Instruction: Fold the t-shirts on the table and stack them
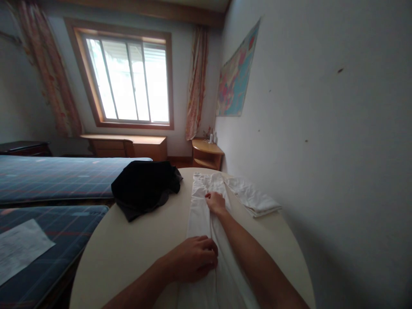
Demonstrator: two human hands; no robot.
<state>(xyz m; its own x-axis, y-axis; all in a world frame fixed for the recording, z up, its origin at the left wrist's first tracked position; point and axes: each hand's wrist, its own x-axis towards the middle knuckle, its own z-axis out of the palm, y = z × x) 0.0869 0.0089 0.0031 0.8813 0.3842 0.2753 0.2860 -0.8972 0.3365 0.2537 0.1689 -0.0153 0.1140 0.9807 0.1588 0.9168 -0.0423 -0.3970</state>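
Note:
A long white garment, which looks like a pair of trousers, lies lengthwise on a round cream table. A gathered edge shows at its far end, and a seam or fold runs down its middle. Further out, my right hand pinches the cloth near that gathered end. Closer to me, my left hand rests on the garment with its fingers curled at the middle fold, closed on the cloth. The near part of the garment runs out of view between my forearms.
Dark clothing is heaped at the table's left edge. Folded white cloth lies at the right, close to the wall. Two plaid mattresses stand left, the nearer bearing a paper sheet. A corner shelf is beyond.

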